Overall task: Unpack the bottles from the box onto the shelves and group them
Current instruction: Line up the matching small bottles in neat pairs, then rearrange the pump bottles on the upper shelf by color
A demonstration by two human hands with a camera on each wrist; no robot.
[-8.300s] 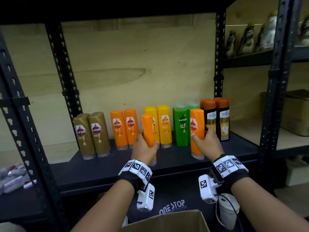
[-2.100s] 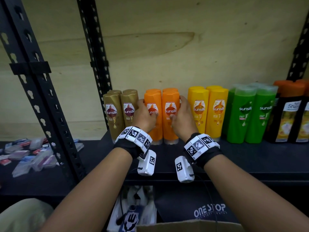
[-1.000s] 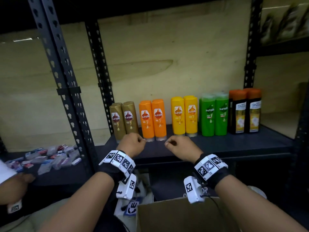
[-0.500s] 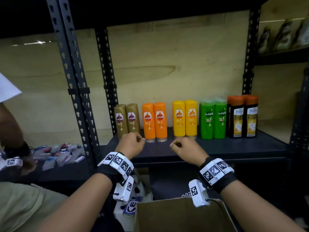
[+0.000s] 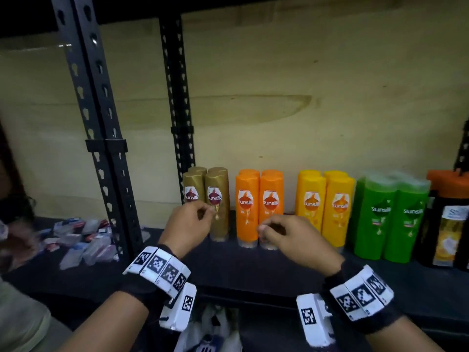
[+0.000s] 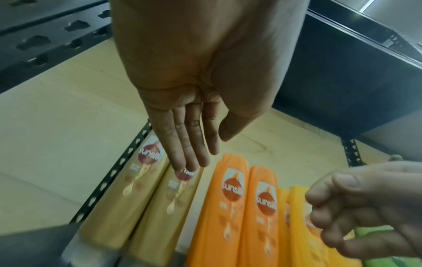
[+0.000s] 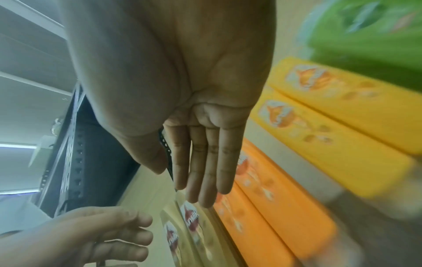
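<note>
Plywood backs our dark shelf (image 5: 253,265), where bottles stand grouped by colour: gold Sunsilk bottles (image 5: 206,199) far left, then orange bottles (image 5: 258,207), yellow bottles (image 5: 326,207), green bottles (image 5: 390,214). Our left hand (image 5: 189,224) and right hand (image 5: 291,240) hover before them. Each wrist view shows relaxed, nearly straight fingers (image 6: 189,144) holding nothing, the right hand's fingers (image 7: 203,162) likewise.

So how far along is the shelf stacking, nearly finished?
Looks close. The gold bottles, orange bottles, yellow bottles and green bottles already stand grouped by colour on the shelf. The left hand and right hand hold nothing. The box isn't in view, so any leftovers are unknown.
</note>
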